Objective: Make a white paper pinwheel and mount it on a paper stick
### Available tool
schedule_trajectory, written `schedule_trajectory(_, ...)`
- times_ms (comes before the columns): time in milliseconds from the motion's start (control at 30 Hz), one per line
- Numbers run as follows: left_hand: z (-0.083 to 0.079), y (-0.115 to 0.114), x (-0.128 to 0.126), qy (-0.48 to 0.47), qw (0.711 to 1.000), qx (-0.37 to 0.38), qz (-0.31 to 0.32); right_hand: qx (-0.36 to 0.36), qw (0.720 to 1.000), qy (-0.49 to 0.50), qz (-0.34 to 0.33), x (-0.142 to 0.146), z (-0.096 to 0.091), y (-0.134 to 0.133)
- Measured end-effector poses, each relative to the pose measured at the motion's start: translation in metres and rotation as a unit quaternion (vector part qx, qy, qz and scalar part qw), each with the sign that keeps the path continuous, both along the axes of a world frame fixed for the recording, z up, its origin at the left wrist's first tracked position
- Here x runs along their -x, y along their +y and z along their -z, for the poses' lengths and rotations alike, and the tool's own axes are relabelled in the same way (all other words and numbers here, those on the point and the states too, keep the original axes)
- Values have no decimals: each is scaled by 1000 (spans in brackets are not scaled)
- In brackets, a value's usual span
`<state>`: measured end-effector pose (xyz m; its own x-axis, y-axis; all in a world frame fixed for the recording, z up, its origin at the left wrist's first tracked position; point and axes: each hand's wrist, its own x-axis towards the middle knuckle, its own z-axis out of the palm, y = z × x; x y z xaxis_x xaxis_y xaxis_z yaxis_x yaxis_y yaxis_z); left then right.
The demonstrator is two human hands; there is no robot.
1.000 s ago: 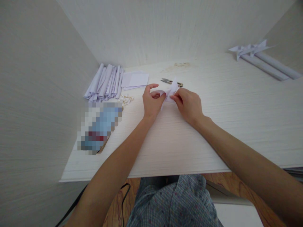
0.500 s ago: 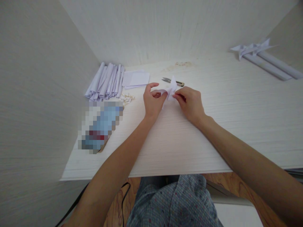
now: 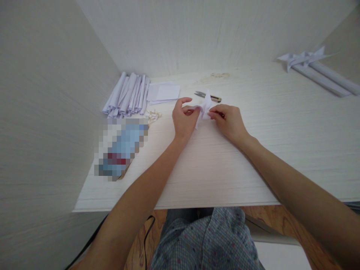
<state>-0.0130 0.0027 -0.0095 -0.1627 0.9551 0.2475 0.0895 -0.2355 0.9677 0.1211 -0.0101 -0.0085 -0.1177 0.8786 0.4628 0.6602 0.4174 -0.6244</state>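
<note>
A white folded paper pinwheel (image 3: 206, 103) is held between my two hands above the table. My left hand (image 3: 185, 118) pinches its left side between thumb and fingers, the index finger curled above. Closed at the fingertips, my right hand (image 3: 229, 118) grips near the middle of the pinwheel; whether a small piece is also in those fingertips cannot be seen. Just behind the pinwheel lies a pair of thread snips (image 3: 216, 98), partly covered by a paper point.
Rolled paper tubes (image 3: 128, 92) lie piled at the left wall beside flat paper sheets (image 3: 168, 92). Small whitish bits (image 3: 153, 115) are in front of them, near a blurred phone-like object (image 3: 122, 148). Paper pinwheels on tubes (image 3: 305, 60) lie at the far right of the table (image 3: 197, 176).
The view has shifted slightly, so everything sits a little differently in the picture. Both hands keep hold of the paper pinwheel, which has turned slightly.
</note>
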Motion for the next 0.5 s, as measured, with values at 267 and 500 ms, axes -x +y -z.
schedule_trajectory(267,1,0,0,30,999,-14,-5,-1,1000,-6,-10,0,0,0)
schedule_trajectory(500,1,-1,0,41,999,-15,-5,-15,999,-41,-6,0,1,-1)
